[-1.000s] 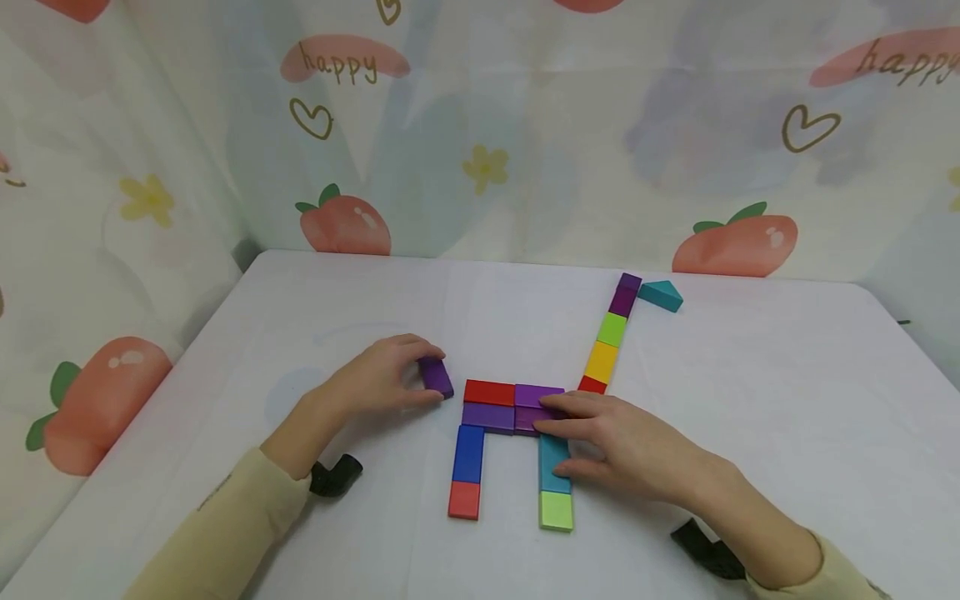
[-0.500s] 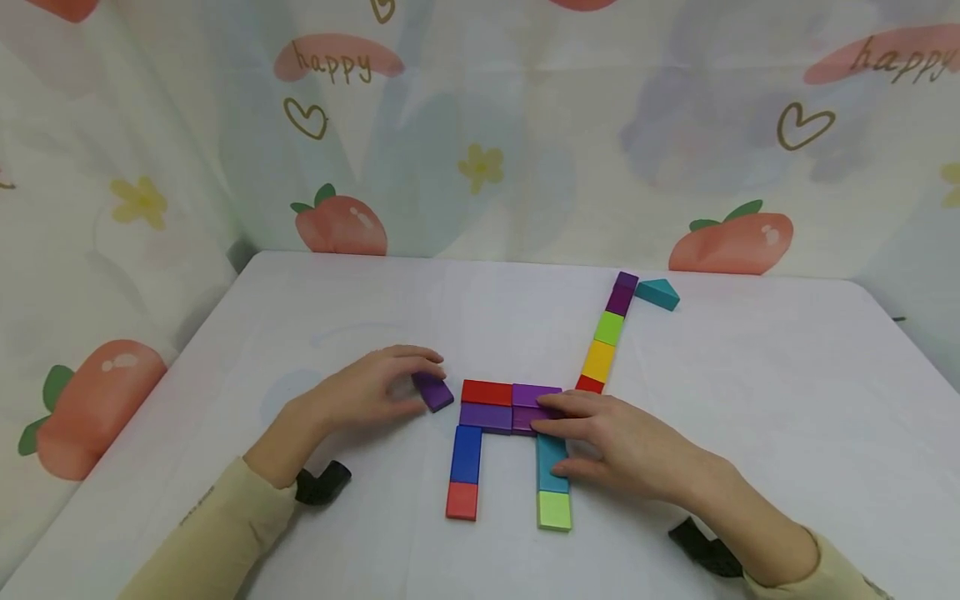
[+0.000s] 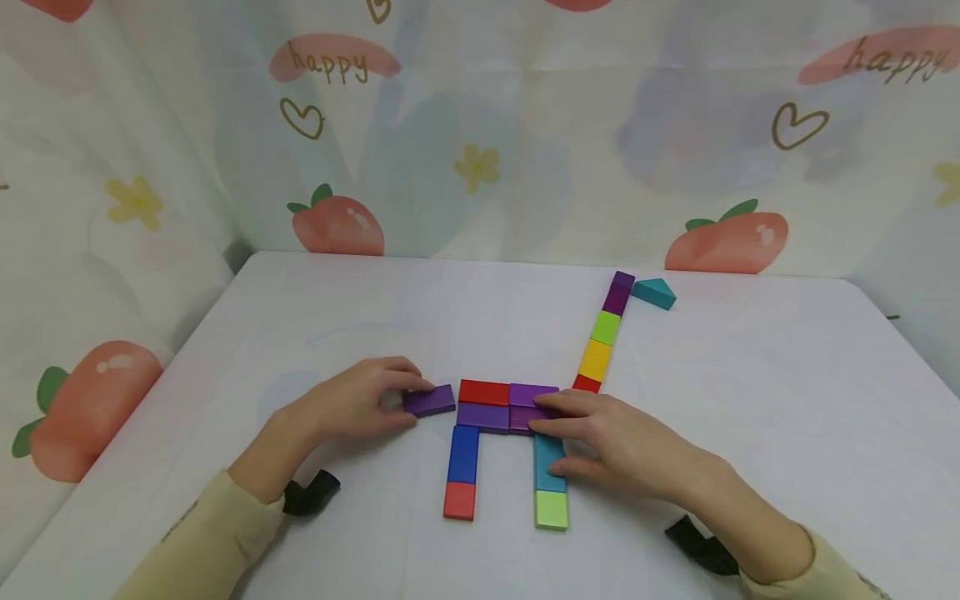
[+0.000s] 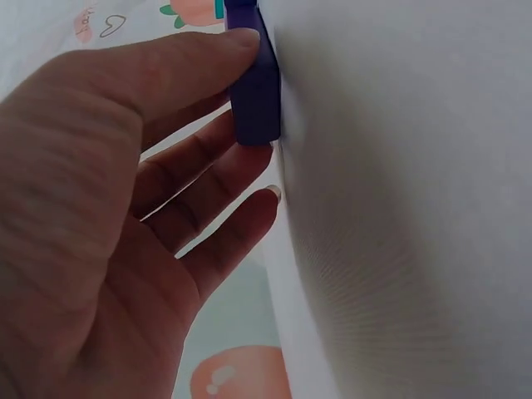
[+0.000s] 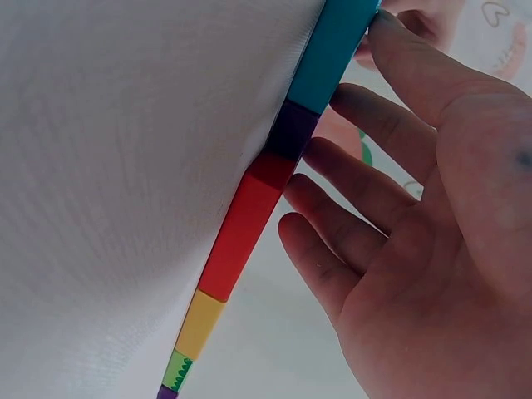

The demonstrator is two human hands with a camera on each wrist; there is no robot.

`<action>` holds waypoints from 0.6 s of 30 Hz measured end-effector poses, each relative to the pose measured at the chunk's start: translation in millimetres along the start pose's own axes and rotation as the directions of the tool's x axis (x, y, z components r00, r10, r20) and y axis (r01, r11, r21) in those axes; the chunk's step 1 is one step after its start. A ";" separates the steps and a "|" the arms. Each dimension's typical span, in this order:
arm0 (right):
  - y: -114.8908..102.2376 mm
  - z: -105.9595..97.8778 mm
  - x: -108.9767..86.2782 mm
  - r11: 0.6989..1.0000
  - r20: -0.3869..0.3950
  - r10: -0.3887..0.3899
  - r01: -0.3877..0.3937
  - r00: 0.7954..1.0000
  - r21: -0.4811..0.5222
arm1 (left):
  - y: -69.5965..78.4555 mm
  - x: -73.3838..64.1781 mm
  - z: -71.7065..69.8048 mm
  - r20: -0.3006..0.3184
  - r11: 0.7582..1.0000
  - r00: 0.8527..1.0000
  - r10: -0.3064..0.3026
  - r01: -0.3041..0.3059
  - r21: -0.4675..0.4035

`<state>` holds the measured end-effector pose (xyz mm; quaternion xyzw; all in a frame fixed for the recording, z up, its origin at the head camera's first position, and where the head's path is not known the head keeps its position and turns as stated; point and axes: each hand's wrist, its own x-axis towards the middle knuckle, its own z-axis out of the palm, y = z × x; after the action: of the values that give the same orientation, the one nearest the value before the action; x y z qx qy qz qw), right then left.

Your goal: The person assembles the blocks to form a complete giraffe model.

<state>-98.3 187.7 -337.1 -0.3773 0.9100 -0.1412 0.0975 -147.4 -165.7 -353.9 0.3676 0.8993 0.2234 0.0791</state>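
My left hand (image 3: 356, 400) pinches a loose purple block (image 3: 430, 402) between thumb and fingers; the left wrist view shows the block (image 4: 256, 104) low against the white surface. Its right end lies close to a body of blocks: a red block (image 3: 484, 392) above a violet one (image 3: 483, 417), with two purple blocks (image 3: 533, 395) beside them. On these purple blocks and the teal block (image 3: 548, 461) below rest the outstretched fingertips of my right hand (image 3: 630, 446). That hand partly covers the blocks' right ends.
A slanted row of red, yellow (image 3: 596, 360), green and purple blocks runs up from the body, with a teal triangular block (image 3: 655, 293) at its top. Two legs stand below: blue (image 3: 463, 454) over red, and teal over light green (image 3: 551, 510). A patterned cloth (image 3: 420, 133) hangs behind.
My left hand has turned the loose purple block from steeply slanted to nearly horizontal, lowering its far end and lining it up beside the body's left end. My right hand stays in place.
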 end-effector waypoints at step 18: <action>-0.4 0.1 -0.3 1.000 -0.005 -0.004 0.004 1.000 -0.001 | 1.4 -5.5 2.2 -0.002 0.999 1.000 0.030 -0.030 0.011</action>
<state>-97.8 187.6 -337.1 -0.3790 0.9096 -0.1420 0.0946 -141.9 -168.0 -355.3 0.3811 0.8950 0.2202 0.0726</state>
